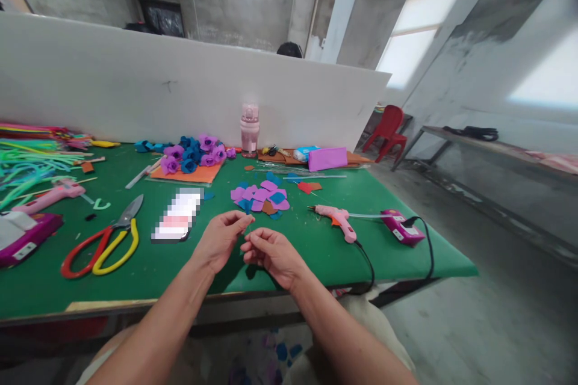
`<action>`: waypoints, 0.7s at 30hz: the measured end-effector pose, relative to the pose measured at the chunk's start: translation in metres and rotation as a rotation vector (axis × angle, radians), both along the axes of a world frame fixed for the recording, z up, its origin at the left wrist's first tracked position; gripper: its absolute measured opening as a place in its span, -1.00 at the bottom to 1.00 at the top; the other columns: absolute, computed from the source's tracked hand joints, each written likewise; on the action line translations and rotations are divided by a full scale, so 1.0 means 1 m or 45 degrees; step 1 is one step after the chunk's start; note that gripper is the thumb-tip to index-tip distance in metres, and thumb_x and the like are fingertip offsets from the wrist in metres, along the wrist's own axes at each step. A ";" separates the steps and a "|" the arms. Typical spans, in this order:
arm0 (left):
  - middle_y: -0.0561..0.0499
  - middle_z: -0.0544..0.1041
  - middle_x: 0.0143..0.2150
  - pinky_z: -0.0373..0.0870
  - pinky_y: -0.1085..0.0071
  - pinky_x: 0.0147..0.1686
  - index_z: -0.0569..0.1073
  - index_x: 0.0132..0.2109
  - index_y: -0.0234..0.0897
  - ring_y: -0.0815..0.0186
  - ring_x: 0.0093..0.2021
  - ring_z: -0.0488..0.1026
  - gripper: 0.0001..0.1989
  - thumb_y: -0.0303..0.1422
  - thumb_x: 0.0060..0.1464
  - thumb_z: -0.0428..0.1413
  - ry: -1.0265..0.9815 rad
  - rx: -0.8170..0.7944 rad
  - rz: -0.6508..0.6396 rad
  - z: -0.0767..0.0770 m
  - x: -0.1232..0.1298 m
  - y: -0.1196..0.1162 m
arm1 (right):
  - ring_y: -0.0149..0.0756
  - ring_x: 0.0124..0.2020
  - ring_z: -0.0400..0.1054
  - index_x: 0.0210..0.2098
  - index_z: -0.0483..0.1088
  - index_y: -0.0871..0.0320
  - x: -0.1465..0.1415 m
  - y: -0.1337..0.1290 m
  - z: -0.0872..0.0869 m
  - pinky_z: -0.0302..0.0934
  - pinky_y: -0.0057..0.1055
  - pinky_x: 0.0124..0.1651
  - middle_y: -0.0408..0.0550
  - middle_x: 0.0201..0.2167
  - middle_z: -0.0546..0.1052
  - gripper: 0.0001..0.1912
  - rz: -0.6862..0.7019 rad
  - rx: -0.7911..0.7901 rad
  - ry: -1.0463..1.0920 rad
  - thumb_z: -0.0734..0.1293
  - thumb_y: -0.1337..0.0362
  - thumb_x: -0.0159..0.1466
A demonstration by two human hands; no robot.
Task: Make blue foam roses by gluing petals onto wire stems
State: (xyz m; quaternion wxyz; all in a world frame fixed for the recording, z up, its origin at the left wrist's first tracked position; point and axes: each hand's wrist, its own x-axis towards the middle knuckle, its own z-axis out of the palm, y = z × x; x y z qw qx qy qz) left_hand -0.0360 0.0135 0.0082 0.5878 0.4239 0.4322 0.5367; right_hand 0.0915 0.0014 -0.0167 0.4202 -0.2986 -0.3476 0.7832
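Near the table's front edge, my left hand (223, 237) is closed in a pinch, thumb against fingertips. Just to its right, my right hand (273, 254) has curled fingers, its thumb pressed to the forefinger. The fingertips almost meet; whatever is between them is too small to make out. Right beyond them lies a loose pile of purple petals (261, 194), mixed with blue petals (277, 198) and a few brown pieces (268, 207). A pink glue gun (338, 219) with a clear glue stick rests to the right of my hands.
Scissors (121, 224) with red and yellow handles and a phone (177, 215) lie left. Finished paper flowers (192, 154) sit on an orange sheet; a pink bottle (250, 130) stands by the white partition (189, 81). The glue gun's cord runs to a purple power strip (401, 227).
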 end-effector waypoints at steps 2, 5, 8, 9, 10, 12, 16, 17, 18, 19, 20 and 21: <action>0.18 0.27 -0.64 0.12 0.53 -0.54 0.36 -0.58 -0.31 0.51 -0.60 0.17 -0.75 -0.29 -0.22 0.26 -0.012 -0.003 0.041 -0.002 0.002 0.000 | -0.50 -0.58 0.37 -0.43 0.37 0.25 0.000 0.000 0.000 0.25 -0.52 -0.41 -0.10 -0.52 0.52 -0.68 0.009 0.037 -0.024 0.45 0.13 -0.03; 0.15 0.33 -0.60 0.15 0.52 -0.51 0.40 -0.56 -0.31 0.49 -0.57 0.20 -0.75 -0.23 -0.16 0.22 0.008 0.011 0.030 -0.003 -0.003 0.002 | -0.51 -0.58 0.36 -0.42 0.38 0.24 0.001 0.000 0.002 0.25 -0.52 -0.40 -0.11 -0.52 0.52 -0.68 -0.033 0.056 -0.026 0.45 0.13 -0.03; 0.06 0.46 -0.48 0.20 0.51 -0.42 0.52 -0.42 -0.30 0.44 -0.47 0.28 -0.78 -0.21 -0.13 0.20 0.143 0.031 -0.028 -0.001 -0.010 0.004 | -0.54 -0.60 0.34 -0.42 0.39 0.24 0.003 0.001 0.004 0.25 -0.54 -0.41 -0.14 -0.54 0.51 -0.68 -0.096 0.033 -0.014 0.46 0.13 -0.04; 0.04 0.49 -0.43 0.21 0.50 -0.38 0.53 -0.39 -0.30 0.42 -0.43 0.31 -0.78 -0.22 -0.15 0.21 0.196 0.040 -0.045 0.001 -0.012 0.003 | -0.54 -0.60 0.34 -0.43 0.39 0.24 0.003 0.002 0.004 0.25 -0.54 -0.42 -0.14 -0.55 0.50 -0.68 -0.108 0.028 -0.013 0.46 0.13 -0.05; 0.02 0.51 -0.40 0.22 0.48 -0.33 0.54 -0.37 -0.30 0.38 -0.38 0.34 -0.79 -0.24 -0.16 0.22 0.242 0.049 -0.068 0.002 -0.012 0.003 | -0.54 -0.60 0.34 -0.44 0.39 0.24 0.004 0.002 0.004 0.25 -0.54 -0.42 -0.14 -0.55 0.50 -0.68 -0.111 0.027 -0.014 0.46 0.13 -0.05; 0.00 0.52 -0.37 0.23 0.45 -0.25 0.54 -0.39 -0.30 0.33 -0.31 0.37 -0.80 -0.25 -0.16 0.22 0.283 0.072 -0.100 0.006 -0.011 0.000 | -0.53 -0.60 0.34 -0.45 0.39 0.25 0.004 0.002 0.004 0.26 -0.52 -0.40 -0.12 -0.54 0.51 -0.67 -0.099 0.031 -0.026 0.47 0.12 -0.06; 0.06 0.46 -0.44 0.22 0.49 -0.35 0.47 -0.45 -0.28 0.39 -0.40 0.32 -0.83 -0.25 -0.08 0.16 0.277 0.158 -0.060 0.011 -0.008 -0.004 | -0.49 -0.54 0.36 -0.44 0.39 0.23 0.004 0.003 0.004 0.25 -0.50 -0.37 -0.10 -0.50 0.51 -0.68 -0.174 0.103 -0.173 0.44 0.10 -0.02; 0.07 0.45 -0.45 0.21 0.50 -0.37 0.46 -0.45 -0.28 0.40 -0.43 0.31 -0.83 -0.25 -0.07 0.15 0.280 0.180 -0.046 0.011 -0.007 -0.005 | -0.49 -0.51 0.36 -0.42 0.40 0.22 0.005 0.004 0.005 0.23 -0.52 -0.37 -0.10 -0.47 0.51 -0.70 -0.233 0.155 -0.225 0.42 0.11 0.00; 0.07 0.44 -0.46 0.21 0.50 -0.38 0.46 -0.46 -0.28 0.40 -0.43 0.31 -0.83 -0.25 -0.07 0.15 0.295 0.195 -0.038 0.012 -0.007 -0.005 | -0.49 -0.48 0.35 -0.39 0.41 0.20 0.005 0.004 0.005 0.22 -0.53 -0.37 -0.10 -0.43 0.51 -0.72 -0.289 0.212 -0.267 0.41 0.11 0.02; 0.06 0.44 -0.48 0.22 0.49 -0.38 0.46 -0.46 -0.28 0.38 -0.43 0.31 -0.83 -0.26 -0.09 0.16 0.320 0.202 -0.040 0.012 -0.006 -0.005 | -0.48 -0.46 0.35 -0.37 0.43 0.18 0.006 0.005 0.006 0.21 -0.54 -0.38 -0.11 -0.40 0.51 -0.73 -0.332 0.260 -0.291 0.40 0.12 0.03; 0.05 0.45 -0.49 0.23 0.48 -0.36 0.47 -0.46 -0.29 0.36 -0.42 0.33 -0.83 -0.26 -0.10 0.16 0.348 0.198 -0.046 0.012 -0.005 -0.006 | -0.46 -0.43 0.34 -0.35 0.44 0.16 0.006 0.006 0.006 0.20 -0.54 -0.37 -0.11 -0.38 0.50 -0.73 -0.354 0.293 -0.296 0.40 0.12 0.03; 0.04 0.46 -0.49 0.24 0.47 -0.34 0.49 -0.47 -0.29 0.34 -0.41 0.34 -0.83 -0.25 -0.12 0.17 0.373 0.186 -0.051 0.012 -0.004 -0.007 | -0.44 -0.40 0.34 -0.33 0.44 0.15 0.006 0.006 0.007 0.20 -0.53 -0.36 -0.11 -0.37 0.50 -0.74 -0.357 0.309 -0.286 0.40 0.13 0.03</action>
